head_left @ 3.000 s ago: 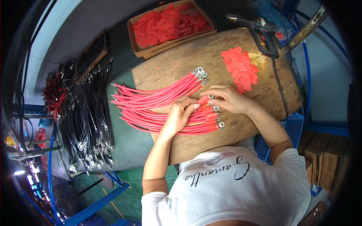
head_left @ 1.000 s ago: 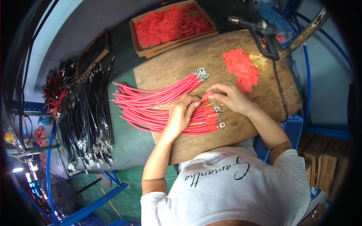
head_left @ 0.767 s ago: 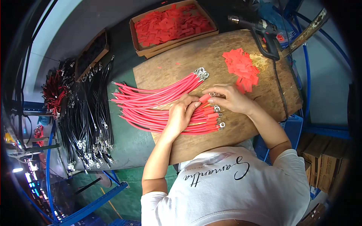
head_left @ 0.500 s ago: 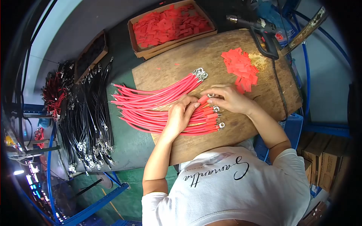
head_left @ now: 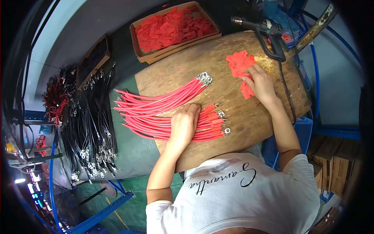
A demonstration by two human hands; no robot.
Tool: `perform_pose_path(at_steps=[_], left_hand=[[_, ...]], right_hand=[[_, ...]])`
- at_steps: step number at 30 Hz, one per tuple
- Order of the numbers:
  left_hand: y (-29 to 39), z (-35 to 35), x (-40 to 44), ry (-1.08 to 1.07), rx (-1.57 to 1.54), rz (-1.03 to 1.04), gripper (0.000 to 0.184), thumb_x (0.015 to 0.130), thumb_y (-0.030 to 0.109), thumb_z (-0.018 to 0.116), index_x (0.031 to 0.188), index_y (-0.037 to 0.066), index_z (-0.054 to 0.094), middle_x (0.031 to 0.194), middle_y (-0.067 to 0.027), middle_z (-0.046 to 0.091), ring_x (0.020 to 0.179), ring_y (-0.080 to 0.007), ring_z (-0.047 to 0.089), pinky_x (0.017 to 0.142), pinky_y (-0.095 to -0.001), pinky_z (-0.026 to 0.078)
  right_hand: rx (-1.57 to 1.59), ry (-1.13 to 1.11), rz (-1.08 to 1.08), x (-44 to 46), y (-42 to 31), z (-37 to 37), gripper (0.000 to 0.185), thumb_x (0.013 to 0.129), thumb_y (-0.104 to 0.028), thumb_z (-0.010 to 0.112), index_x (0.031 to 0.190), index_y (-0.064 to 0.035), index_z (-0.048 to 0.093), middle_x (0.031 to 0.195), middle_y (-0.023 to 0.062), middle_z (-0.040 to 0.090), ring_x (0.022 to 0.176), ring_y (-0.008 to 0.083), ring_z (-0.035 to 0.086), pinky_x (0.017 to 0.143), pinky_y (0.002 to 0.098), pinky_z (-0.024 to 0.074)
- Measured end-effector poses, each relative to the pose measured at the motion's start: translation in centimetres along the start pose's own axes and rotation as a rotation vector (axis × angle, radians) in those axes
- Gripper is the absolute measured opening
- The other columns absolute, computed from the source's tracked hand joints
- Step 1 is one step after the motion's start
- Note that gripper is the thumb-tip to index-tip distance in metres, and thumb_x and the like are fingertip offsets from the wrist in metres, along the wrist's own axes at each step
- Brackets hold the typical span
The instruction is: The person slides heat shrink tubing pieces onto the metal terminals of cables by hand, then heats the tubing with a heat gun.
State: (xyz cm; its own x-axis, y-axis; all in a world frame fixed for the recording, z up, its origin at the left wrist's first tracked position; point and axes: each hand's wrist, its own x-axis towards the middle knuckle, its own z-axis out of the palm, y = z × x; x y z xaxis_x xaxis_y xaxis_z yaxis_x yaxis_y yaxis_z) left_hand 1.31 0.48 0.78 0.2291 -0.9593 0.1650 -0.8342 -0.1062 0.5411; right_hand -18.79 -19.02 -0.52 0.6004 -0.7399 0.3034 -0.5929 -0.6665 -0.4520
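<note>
My left hand (head_left: 184,123) lies over the lower bundle of red cables (head_left: 156,121), its fingers closed round part of it. The cables' right ends carry red sleeves (head_left: 216,122) and metal ring lugs (head_left: 227,131). My right hand (head_left: 261,82) is at the pile of loose red sleeve pieces (head_left: 238,63), thumb and fingers apart over its right side. Another bundle of red cables (head_left: 171,96) lies just above, with bare ring lugs (head_left: 204,78) at its right end.
A cardboard tray (head_left: 146,58) of red pieces stands at the back. A heat gun (head_left: 272,39) with a cord is at the back right of the wooden board (head_left: 202,156). Black cables (head_left: 91,124) and a dark-filled box (head_left: 93,60) are at the left.
My right hand has left the sleeved cable end beside my left hand and moved up and right to the red pile. My left hand has shifted slightly left and stays on the cables.
</note>
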Motion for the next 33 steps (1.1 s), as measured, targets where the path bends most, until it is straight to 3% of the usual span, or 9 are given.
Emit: perform_pose_path(at_steps=[3, 6, 8, 13, 16, 21, 25, 29, 33], left_hand=[[-0.3, -0.1, 0.6, -0.001, 0.035, -0.022, 0.011, 0.084, 0.011, 0.059, 0.094, 0.006, 0.062, 0.087, -0.013, 0.058, 0.076, -0.0349, 0.058, 0.062, -0.0428, 0.047], [-0.9, 0.8, 1.8, 0.152, 0.168, 0.022, 0.01, 0.084, 0.012, 0.059, 0.092, 0.006, 0.06, 0.086, -0.0127, 0.055, 0.075, -0.0337, 0.058, 0.061, -0.0413, 0.048], [-1.4, 1.6, 2.5, 0.154, 0.375, 0.045, 0.007, 0.081, 0.011, 0.057, 0.085, 0.006, 0.055, 0.085, -0.0118, 0.051, 0.076, -0.0281, 0.058, 0.062, -0.0385, 0.05], [-1.2, 1.7, 2.8, 0.158, 0.544, 0.086, 0.008, 0.079, 0.012, 0.057, 0.083, 0.007, 0.055, 0.085, -0.0104, 0.051, 0.081, -0.0255, 0.055, 0.067, -0.0349, 0.049], [-0.6, 0.5, 2.2, 0.177, 0.414, 0.14, 0.009, 0.078, 0.011, 0.06, 0.083, 0.006, 0.053, 0.085, -0.0123, 0.052, 0.081, -0.0277, 0.055, 0.068, -0.0371, 0.047], [0.0, 0.0, 1.0, 0.118, -0.294, -0.106, 0.017, 0.078, 0.001, 0.064, 0.088, 0.0, 0.05, 0.084, -0.0165, 0.054, 0.078, -0.0328, 0.055, 0.067, -0.0407, 0.044], [-0.3, 0.3, 0.9, 0.195, -0.206, 0.057, 0.013, 0.079, 0.004, 0.065, 0.086, 0.0, 0.054, 0.081, -0.0153, 0.054, 0.076, -0.0356, 0.056, 0.066, -0.041, 0.045], [-0.3, -0.1, 0.7, 0.178, -0.206, 0.041, 0.009, 0.081, 0.006, 0.064, 0.086, 0.001, 0.059, 0.08, -0.015, 0.054, 0.073, -0.0349, 0.057, 0.063, -0.0415, 0.045], [-0.7, -0.6, 0.8, 0.105, -0.243, 0.015, 0.01, 0.083, 0.004, 0.062, 0.091, -0.002, 0.062, 0.079, -0.0152, 0.057, 0.073, -0.0301, 0.058, 0.068, -0.0348, 0.045]], right_hand=[[-0.117, 0.019, -0.03, -0.1, 0.5, 0.3, 0.017, 0.079, -0.01, 0.065, 0.092, -0.0017, 0.059, 0.088, 0.013, 0.058, 0.083, 0.031, 0.059, 0.071, 0.0391, 0.0476], [-0.091, -0.023, -0.007, -0.1, 0.5, 0.4, 0.016, 0.078, -0.008, 0.066, 0.09, -0.0015, 0.059, 0.086, 0.0126, 0.058, 0.081, 0.0316, 0.059, 0.071, 0.04, 0.0474], [-0.055, -0.027, -0.002, 0.0, 0.4, 0.3, 0.015, 0.077, -0.007, 0.066, 0.088, -0.001, 0.058, 0.085, 0.0123, 0.058, 0.08, 0.0316, 0.059, 0.071, 0.0398, 0.0474], [0.171, -0.102, 0.053, -0.3, -0.3, -0.6, 0.013, 0.079, -0.004, 0.064, 0.081, 0.0001, 0.053, 0.079, 0.0099, 0.058, 0.07, 0.0225, 0.058, 0.062, 0.0337, 0.0455], [0.394, -0.159, 0.105, -0.5, -1.0, -1.2, 0.012, 0.082, -0.006, 0.064, 0.082, -0.0007, 0.053, 0.076, 0.0053, 0.058, 0.067, 0.0135, 0.056, 0.059, 0.0285, 0.044], [0.668, -0.317, 0.136, -0.3, -3.3, -0.9, 0.012, 0.086, -0.01, 0.062, 0.093, -0.0017, 0.057, 0.077, 0.0, 0.058, 0.068, 0.0064, 0.051, 0.06, 0.0229, 0.0429], [0.802, -0.37, 0.029, -0.4, -4.5, 0.2, 0.019, 0.088, -0.012, 0.06, 0.105, -0.0026, 0.059, 0.081, -0.0004, 0.058, 0.069, 0.005, 0.049, 0.061, 0.0216, 0.0422], [0.803, -0.386, 0.026, -0.6, -4.6, 0.8, 0.021, 0.088, -0.012, 0.06, 0.108, -0.003, 0.058, 0.084, -0.001, 0.057, 0.071, 0.0053, 0.05, 0.065, 0.0216, 0.0428], [0.832, -0.42, 0.055, -0.8, -4.7, 1.0, 0.022, 0.089, -0.012, 0.059, 0.109, -0.0024, 0.057, 0.085, -0.0006, 0.057, 0.073, 0.0053, 0.05, 0.066, 0.0216, 0.0429]])
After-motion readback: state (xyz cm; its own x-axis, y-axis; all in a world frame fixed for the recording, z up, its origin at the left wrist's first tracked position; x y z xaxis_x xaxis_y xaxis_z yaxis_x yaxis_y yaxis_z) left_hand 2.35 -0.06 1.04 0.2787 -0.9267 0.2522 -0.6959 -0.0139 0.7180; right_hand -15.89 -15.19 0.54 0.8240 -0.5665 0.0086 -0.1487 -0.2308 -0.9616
